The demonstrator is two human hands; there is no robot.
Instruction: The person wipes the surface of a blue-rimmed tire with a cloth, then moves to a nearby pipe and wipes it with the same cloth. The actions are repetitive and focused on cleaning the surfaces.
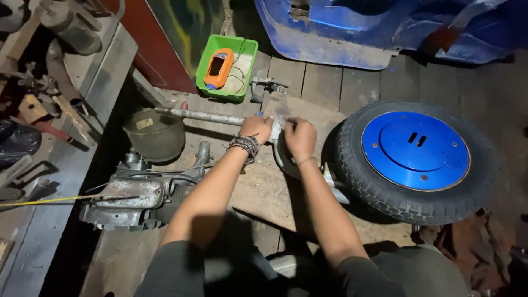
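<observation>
Left hand [256, 128] and right hand [300, 137] both close around a pale grey curved metal part [279, 157] at frame centre, fingers curled on its upper edge. Grey steel tube [201, 116] runs off at 9 o'clock. Blue-hubbed wheel [415, 159] lies just beside at 3 o'clock. Green tray [245, 71] at 11 o'clock; engine block [135, 195] at 8 o'clock.

Green tray [245, 50] holds orange meter [218, 68]. Black tyre [357, 165] with blue disc [415, 150] lies on wood floor [363, 82]. Old engine [137, 195] near dusty bowl [154, 133].
</observation>
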